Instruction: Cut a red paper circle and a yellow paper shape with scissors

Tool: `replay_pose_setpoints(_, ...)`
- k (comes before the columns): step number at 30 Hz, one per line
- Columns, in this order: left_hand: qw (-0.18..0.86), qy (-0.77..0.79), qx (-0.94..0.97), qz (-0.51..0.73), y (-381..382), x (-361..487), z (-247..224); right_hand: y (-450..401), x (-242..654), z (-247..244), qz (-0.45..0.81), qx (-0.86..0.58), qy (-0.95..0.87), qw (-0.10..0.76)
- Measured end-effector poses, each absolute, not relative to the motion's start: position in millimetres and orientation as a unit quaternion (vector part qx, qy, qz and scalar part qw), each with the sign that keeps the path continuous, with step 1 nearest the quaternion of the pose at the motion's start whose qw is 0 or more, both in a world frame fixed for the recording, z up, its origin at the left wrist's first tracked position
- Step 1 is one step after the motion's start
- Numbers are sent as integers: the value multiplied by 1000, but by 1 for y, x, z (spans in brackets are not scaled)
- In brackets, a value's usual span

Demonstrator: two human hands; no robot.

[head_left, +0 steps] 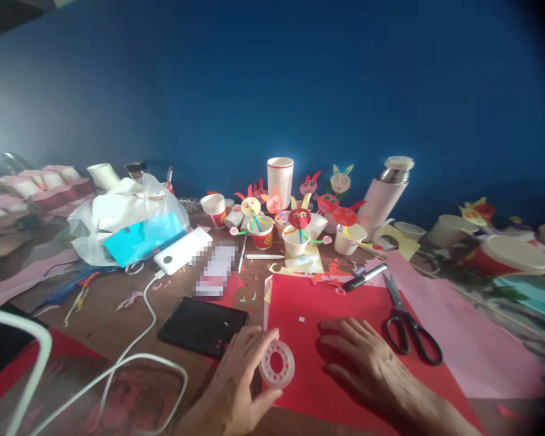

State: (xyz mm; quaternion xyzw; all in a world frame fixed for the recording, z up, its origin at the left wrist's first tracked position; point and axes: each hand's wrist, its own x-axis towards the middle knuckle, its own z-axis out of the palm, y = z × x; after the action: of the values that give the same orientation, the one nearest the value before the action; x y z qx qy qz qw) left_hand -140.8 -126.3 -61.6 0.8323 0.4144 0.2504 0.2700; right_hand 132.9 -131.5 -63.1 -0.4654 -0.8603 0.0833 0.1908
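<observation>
My left hand (243, 378) grips a roll of clear tape (278, 364) between thumb and fingers, over the left edge of a red paper sheet (309, 297). On that sheet my right hand (361, 351) rests palm down, its fingers stretched out and holding nothing. A tiny white scrap (302, 319) lies on the red paper beyond both hands. To the right of my right hand are black-handled scissors (406, 327), partly on the red sheet, with a black marker (366, 277) near the sheet's far edge. A black phone (204, 327) lies left of my left hand.
Paper cups with cut-paper faces (298, 219) stand at the back, beside a tall cup (280, 181) and a thermos (386, 194). A plastic bag (86, 218), a white power bank (184, 251) and its cable (152, 315) lie left. Pink paper (463, 327) spreads right.
</observation>
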Motion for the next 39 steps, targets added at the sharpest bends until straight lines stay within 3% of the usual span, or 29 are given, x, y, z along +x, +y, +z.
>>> replay_pose_setpoints(8, 255, 395, 871, 144, -127, -141, -51, -130, 136, -68, 80, -469, -860, 185)
replay_pose_setpoints(15, 258, 373, 880, 138, -122, -134, -54, -129, 148, -75, 49, -501, -846, 177)
replay_pose_setpoints(29, 197, 364, 840, 350, -114, -140, -57, -123, 158, -66, 34, -542, -823, 165)
replay_pose_setpoints(39, 255, 389, 858, 217, -117, -118, -55, -123, 159, -73, 31, -540, -823, 172)
